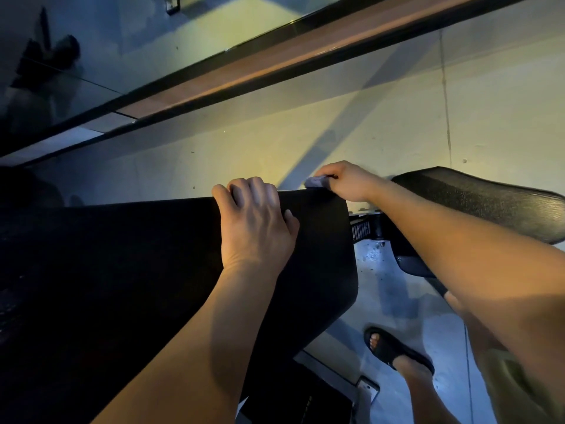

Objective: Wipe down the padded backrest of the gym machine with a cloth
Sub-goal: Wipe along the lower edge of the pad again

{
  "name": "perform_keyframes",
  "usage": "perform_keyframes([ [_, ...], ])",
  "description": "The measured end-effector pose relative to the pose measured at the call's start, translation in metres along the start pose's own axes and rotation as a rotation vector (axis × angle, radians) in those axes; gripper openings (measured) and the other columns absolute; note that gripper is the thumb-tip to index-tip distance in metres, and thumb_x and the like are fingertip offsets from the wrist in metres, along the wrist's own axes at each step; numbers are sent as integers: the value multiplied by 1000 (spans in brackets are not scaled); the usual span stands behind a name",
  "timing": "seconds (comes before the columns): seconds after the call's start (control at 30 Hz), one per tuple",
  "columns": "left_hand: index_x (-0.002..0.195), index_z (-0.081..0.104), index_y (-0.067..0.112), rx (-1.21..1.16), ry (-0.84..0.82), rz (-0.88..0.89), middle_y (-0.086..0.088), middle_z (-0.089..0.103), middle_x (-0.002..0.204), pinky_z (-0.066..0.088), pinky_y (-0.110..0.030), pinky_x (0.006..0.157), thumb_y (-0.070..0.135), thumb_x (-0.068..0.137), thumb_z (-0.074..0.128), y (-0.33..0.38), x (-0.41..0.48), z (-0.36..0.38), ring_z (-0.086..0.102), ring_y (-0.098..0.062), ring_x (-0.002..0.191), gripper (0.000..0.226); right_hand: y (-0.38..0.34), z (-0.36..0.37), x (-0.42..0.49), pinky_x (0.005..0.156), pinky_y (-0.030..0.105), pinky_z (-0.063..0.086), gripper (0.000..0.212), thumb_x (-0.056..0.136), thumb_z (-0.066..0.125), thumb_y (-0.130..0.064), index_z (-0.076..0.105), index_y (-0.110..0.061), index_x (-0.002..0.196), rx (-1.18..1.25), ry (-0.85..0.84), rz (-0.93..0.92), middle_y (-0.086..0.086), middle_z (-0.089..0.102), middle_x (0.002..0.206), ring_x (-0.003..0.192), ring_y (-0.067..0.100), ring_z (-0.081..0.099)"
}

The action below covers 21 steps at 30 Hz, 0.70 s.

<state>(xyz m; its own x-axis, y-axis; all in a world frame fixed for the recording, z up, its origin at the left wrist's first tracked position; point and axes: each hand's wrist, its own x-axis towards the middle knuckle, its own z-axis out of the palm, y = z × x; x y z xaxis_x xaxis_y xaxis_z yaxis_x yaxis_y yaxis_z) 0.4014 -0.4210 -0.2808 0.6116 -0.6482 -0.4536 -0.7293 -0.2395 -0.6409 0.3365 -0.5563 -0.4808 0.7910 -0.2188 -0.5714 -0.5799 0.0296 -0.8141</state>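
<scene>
Hands work along the far edge of a black padded backrest [153, 270]. Left hand [255, 221] lies on that edge, fingers [244, 191] curled over it, holding nothing else. Right hand [345, 180], at the backrest's far right corner, has its fingers closed on a small grey cloth [316, 182] pressed against the edge.

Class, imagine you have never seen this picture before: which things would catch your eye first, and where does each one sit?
Two bare forearms reach up from the bottom edge onto a big black padded backrest filling the lower left. The left hand hooks over its top edge, while the right hand presses a small grey cloth onto the edge's right corner. At lower right, a foot in a black sandal stands on the pale floor.
</scene>
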Motion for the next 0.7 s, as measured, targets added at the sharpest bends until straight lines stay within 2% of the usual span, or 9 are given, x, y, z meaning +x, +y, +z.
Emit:
perform_keyframes([
  [0.1, 113, 55, 6, -8, 5, -8, -18, 53, 110, 31, -55, 99, 52, 98, 29, 3, 1, 3, 47, -37, 104, 55, 10, -9, 8, 67, 32, 39, 38, 93, 53, -24, 70, -1, 118, 55, -114, 200, 27, 66, 96, 75, 24, 53],
  [0.17, 110, 55, 7, -15, 23, -17, -17, 52, 108, 32, -54, 97, 54, 96, 30, 6, 2, 4, 47, -37, 103, 55, 0, -7, 15, 57, 31, 35, 38, 94, 47, -15, 67, 6, 118, 64, -174, 221, 20, 61, 87, 64, 21, 47],
  [0.23, 108, 54, 7, -24, 39, -27, -17, 51, 106, 32, -53, 96, 55, 95, 31, 8, 5, 4, 46, -36, 101, 55, -10, -4, 20, 58, 30, 37, 30, 95, 48, -14, 73, -5, 109, 69, -199, 221, 14, 67, 90, 67, 21, 52],
  [0.3, 107, 54, 8, -35, 47, -31, -16, 51, 105, 31, -53, 95, 57, 94, 32, 9, 6, 4, 46, -35, 100, 55, -6, 1, 21, 69, 32, 43, 28, 97, 49, -20, 74, -11, 106, 135, -208, 247, 10, 73, 101, 81, 23, 60],
  [0.37, 107, 54, 8, -42, 50, -31, -16, 51, 106, 31, -53, 95, 57, 93, 32, 10, 6, 5, 45, -36, 100, 55, 8, 6, 17, 75, 30, 46, 26, 101, 52, -27, 75, -16, 104, 306, -164, 314, 4, 74, 99, 86, 19, 65],
  [0.43, 108, 54, 8, -40, 51, -32, -16, 51, 107, 31, -53, 96, 56, 94, 32, 10, 6, 5, 45, -36, 101, 55, 21, 16, 8, 62, 24, 44, 26, 103, 52, -32, 74, -20, 96, 506, -60, 418, -4, 68, 75, 66, 12, 58],
  [0.5, 109, 55, 7, -30, 46, -34, -16, 52, 108, 31, -54, 97, 56, 94, 31, 11, 6, 5, 46, -36, 103, 56, 37, 29, -4, 52, 24, 37, 33, 105, 45, -32, 62, -20, 80, 687, 31, 544, -3, 49, 55, 50, 12, 43],
  [0.6, 111, 55, 8, -31, 44, -34, -15, 52, 109, 31, -54, 97, 56, 94, 31, 11, 7, 5, 47, -36, 105, 56, 60, 50, -24, 51, 30, 33, 47, 108, 31, -35, 45, -22, 65, 899, -9, 620, 0, 35, 52, 46, 17, 33],
  [0.7, 110, 55, 8, -29, 57, -32, -16, 52, 109, 31, -53, 96, 55, 94, 31, 12, 8, 6, 47, -36, 104, 55, 55, 49, -22, 47, 27, 32, 55, 107, 37, -48, 43, -20, 60, 949, 71, 683, 2, 39, 51, 43, 19, 36],
])
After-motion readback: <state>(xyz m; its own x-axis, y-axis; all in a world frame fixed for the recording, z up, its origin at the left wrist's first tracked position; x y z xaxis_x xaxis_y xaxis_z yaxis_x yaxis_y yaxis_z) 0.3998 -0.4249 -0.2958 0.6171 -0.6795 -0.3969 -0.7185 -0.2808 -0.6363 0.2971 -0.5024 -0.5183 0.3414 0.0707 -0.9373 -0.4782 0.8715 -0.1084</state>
